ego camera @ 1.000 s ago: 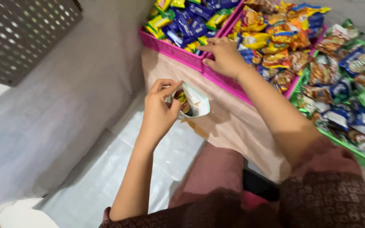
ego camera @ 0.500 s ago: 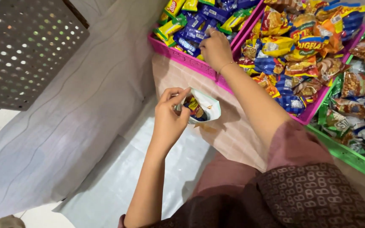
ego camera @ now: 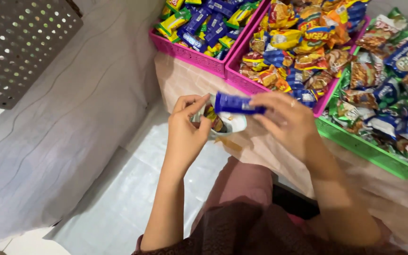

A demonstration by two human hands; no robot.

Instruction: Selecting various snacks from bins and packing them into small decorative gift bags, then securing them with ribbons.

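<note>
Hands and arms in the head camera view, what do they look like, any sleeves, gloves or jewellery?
Both forearms are bare to about the elbow, with no gloves. The left hand shows no ring or band that I can make out. The right hand has a small pale ring on one finger. At the bottom edge, a dark maroon patterned garment covers the upper arms. No watch or bracelet is visible.

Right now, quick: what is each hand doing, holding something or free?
Left hand: closed on the open mouth of a small white bag.
Right hand: fingers closed on a blue snack packet, held at the bag's mouth.
</note>
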